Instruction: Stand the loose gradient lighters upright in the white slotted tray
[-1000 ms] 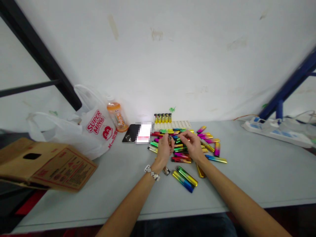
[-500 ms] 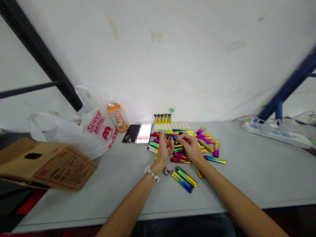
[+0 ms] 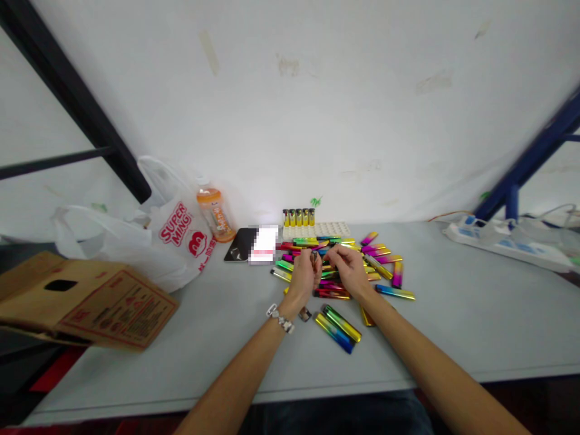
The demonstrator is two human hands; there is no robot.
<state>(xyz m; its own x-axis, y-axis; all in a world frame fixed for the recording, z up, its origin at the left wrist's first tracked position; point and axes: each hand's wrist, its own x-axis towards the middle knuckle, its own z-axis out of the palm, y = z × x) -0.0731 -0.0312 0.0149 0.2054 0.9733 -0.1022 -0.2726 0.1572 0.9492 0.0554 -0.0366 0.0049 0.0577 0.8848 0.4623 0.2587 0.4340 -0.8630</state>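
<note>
My left hand is closed around a lighter; only its dark metallic top shows above the fingers. Just to the right, my right hand has its fingers pinched together, and what they hold, if anything, is too small to make out. Beneath and around both hands lies a loose pile of shiny lighters in red, green, gold, purple and blue. Two more lighters rest side by side nearer the table's front edge. Behind the pile, several lighters stand upright at the left of a white tray with holes.
Left of the pile are a phone with a blurred bright patch, an orange drink bottle, a white plastic bag and a cardboard box. A white power strip lies at the right on the grey table.
My left hand's thumb has come down from upright and its fingers have curled in over the lighter. My right hand has barely moved.
</note>
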